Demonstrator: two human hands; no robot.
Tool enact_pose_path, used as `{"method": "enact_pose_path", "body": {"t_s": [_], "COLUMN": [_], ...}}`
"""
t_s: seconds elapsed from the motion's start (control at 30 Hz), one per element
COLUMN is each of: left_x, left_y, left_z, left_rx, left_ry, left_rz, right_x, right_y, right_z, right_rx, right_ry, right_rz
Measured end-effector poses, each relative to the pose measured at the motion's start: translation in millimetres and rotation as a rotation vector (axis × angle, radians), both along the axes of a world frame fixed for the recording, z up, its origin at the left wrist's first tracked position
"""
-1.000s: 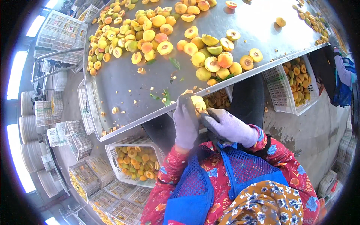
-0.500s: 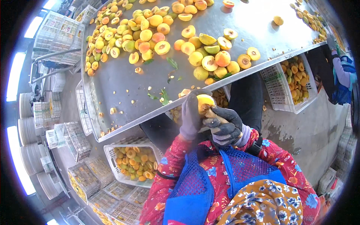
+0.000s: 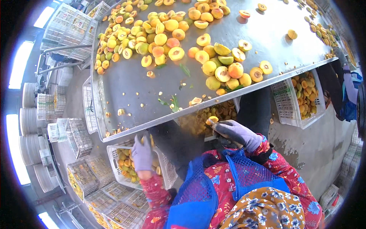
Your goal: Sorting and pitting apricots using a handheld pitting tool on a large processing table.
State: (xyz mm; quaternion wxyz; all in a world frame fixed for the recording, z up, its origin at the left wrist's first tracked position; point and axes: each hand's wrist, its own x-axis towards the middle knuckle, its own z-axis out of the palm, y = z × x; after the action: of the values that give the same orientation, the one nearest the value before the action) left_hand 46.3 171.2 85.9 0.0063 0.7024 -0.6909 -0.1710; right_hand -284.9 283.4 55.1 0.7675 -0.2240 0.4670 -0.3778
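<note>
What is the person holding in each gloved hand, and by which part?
The right hand pinches a small yellow fruit piece at its fingertips. The left hand hangs over a white crate of fruit halves; whether it holds anything cannot be told.

Blurred fruit (image 3: 146,140) in left hand (image 3: 142,154)

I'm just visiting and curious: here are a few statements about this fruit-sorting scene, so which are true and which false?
1. Both hands wear grey-purple gloves. True.
2. The left hand hangs over the white plastic crate of fruit halves. True.
3. The right hand is empty. False: it holds a piece of yellow fruit.
4. The big sloping metal table holds only leaves. False: yellow-orange fruits lie heaped on it.
5. The person's apron is red. False: it is blue mesh.
</note>
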Motion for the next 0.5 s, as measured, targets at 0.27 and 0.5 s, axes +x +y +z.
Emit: {"method": "enact_pose_path", "body": {"t_s": [0.27,0.5], "left_x": [-131.0,-215.6], "left_y": [-149.5,-367.5], "left_z": [-3.9,-260.5], "left_rx": [-0.352,-0.844], "left_ry": [-0.099,-0.172], "left_rz": [-0.367,-0.776], "right_x": [-20.3,-22.2], "right_y": [-9.7,-6.8], "right_z": [0.5,-47.0], "right_rx": [-0.354,-0.56], "right_ry": [0.16,0.532], "right_rz": [-0.011,0.007]}}
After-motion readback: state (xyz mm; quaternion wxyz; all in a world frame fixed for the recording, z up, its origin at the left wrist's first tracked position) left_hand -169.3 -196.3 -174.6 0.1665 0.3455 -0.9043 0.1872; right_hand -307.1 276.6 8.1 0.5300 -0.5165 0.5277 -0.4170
